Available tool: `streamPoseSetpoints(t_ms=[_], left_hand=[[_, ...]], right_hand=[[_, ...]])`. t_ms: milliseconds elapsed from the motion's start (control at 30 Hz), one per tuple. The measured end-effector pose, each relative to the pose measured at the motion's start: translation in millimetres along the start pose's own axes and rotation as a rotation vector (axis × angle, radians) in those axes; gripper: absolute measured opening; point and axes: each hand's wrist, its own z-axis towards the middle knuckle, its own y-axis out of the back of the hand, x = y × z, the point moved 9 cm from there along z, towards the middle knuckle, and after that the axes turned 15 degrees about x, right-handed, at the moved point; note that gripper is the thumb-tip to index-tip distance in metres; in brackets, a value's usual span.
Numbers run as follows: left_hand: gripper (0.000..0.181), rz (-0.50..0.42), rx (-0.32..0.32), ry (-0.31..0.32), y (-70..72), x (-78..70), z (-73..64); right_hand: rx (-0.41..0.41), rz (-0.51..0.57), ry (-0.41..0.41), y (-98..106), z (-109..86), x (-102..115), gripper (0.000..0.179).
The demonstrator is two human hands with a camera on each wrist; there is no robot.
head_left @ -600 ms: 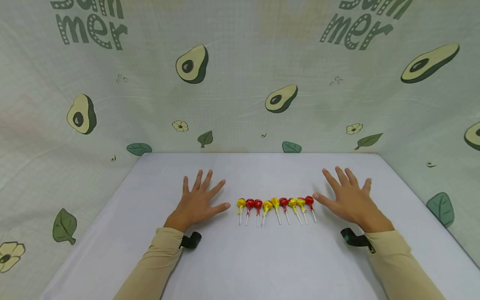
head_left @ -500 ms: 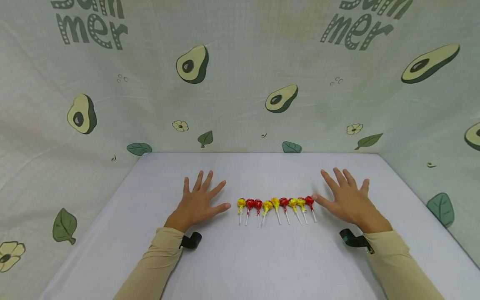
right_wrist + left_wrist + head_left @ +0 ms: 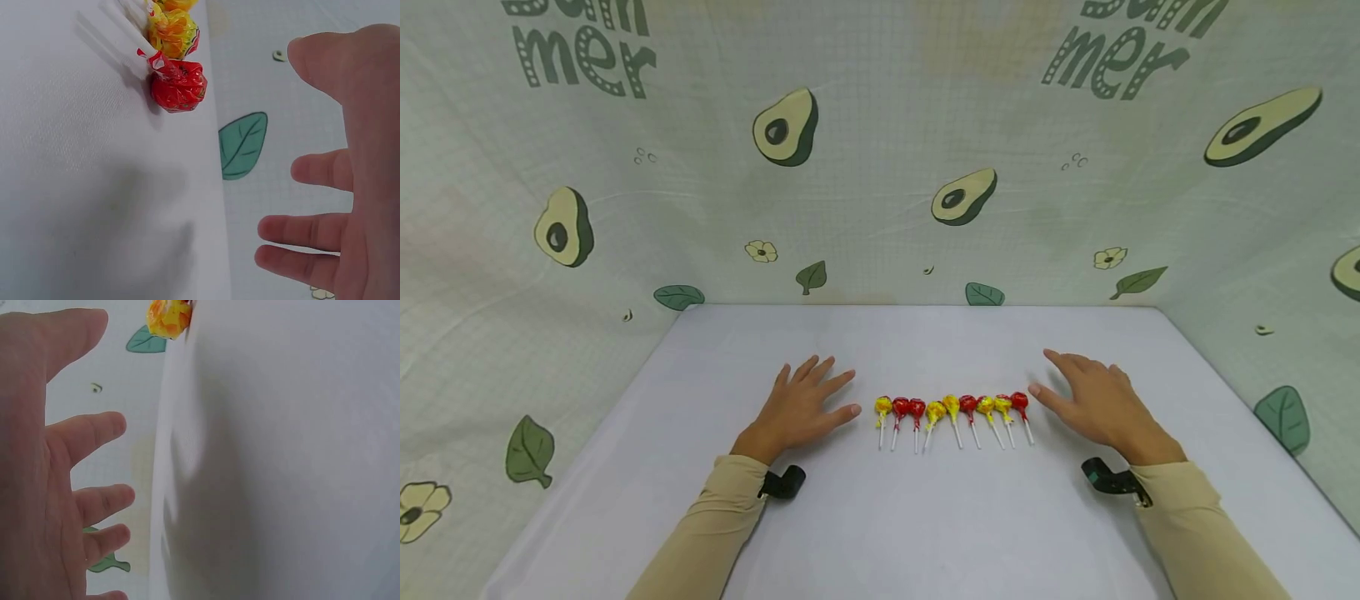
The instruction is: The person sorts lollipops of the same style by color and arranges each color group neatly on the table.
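A row of several wrapped lollipops, red and yellow, lies side by side on the white table, sticks toward the person. The leftmost is a yellow lollipop (image 3: pixel 883 406); at the right end is a red lollipop (image 3: pixel 1018 401). My left hand (image 3: pixel 797 410) hovers left of the row with fingers spread and nothing in it, thumb pointing at the yellow one. On the other side, my right hand (image 3: pixel 1099 407) holds nothing, its thumb tip close to the red lollipop (image 3: pixel 179 87). In the left wrist view, part of a yellow lollipop (image 3: pixel 169 317) shows beyond the thumb.
The white table (image 3: pixel 955 525) reaches back to a cloth backdrop (image 3: pixel 865 200) printed with avocados, leaves and lettering. Cloth also hangs along both sides. A small black camera (image 3: pixel 784 482) sits at the left wrist, and another black camera (image 3: pixel 1108 477) at the right one.
Both hands' fingers have tipped lower toward the table, and those of the right hand have drawn closer together. The lollipops have stayed in place.
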Motion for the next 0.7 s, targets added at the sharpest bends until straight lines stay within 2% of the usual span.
streamPoseSetpoints(t_ms=[233, 467, 700], left_hand=[[0.065, -0.071, 0.015, -0.047, -1.0, -2.8, -0.9], [0.061, -0.135, 0.013, -0.082, -3.6, -7.9, 0.5], [0.056, -0.176, -0.030, -0.108, -2.6, -11.9, -1.0]], right_hand=[[0.045, 0.102, 0.001, -9, 3.3, -6, 0.074], [0.018, 0.218, 0.014, -17, 5.3, -10, 0.062], [0.006, 0.347, 0.054, -27, 8.7, -7, 0.050]])
